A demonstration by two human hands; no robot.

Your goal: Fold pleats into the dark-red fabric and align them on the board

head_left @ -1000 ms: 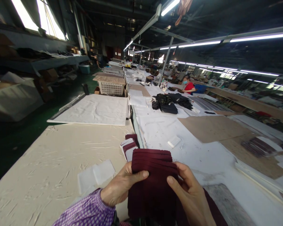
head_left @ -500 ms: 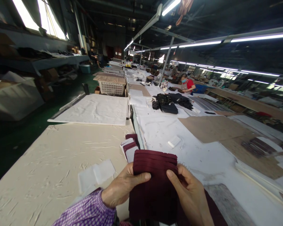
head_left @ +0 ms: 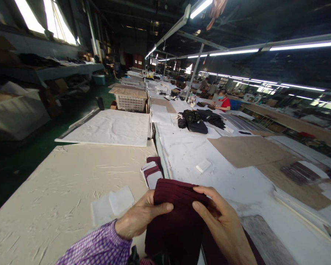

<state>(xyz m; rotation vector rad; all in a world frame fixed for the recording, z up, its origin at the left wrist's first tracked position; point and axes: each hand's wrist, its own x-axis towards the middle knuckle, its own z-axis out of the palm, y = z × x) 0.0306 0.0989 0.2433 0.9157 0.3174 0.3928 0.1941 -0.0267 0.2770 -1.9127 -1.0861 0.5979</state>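
A stack of maroon fabric pieces (head_left: 176, 221) is held up in front of me, its upper edges fanned in thin layers. My left hand (head_left: 145, 213) grips its left side, thumb on the front and the other fingers hidden behind. At the upper right corner my right hand (head_left: 217, 213) pinches the layers, with thumb in front and index finger along the top edge. Just beyond the stack lies a pile of maroon and white pieces (head_left: 151, 171) at the table seam. Translucent white sheets (head_left: 113, 202) lie left of my left hand.
A cream-covered table (head_left: 71, 184) is on the left, a white-covered table (head_left: 182, 154) on the right. A small white block (head_left: 203, 166), black garments (head_left: 194, 121) and brown paper (head_left: 245, 149) lie on the latter. Farther back are a plastic crate (head_left: 130, 103) and a person in red (head_left: 224, 103).
My right index finger has come up over the stack's top corner. The fabric stack has tilted and shifted slightly left. The person in red has moved a little to the right.
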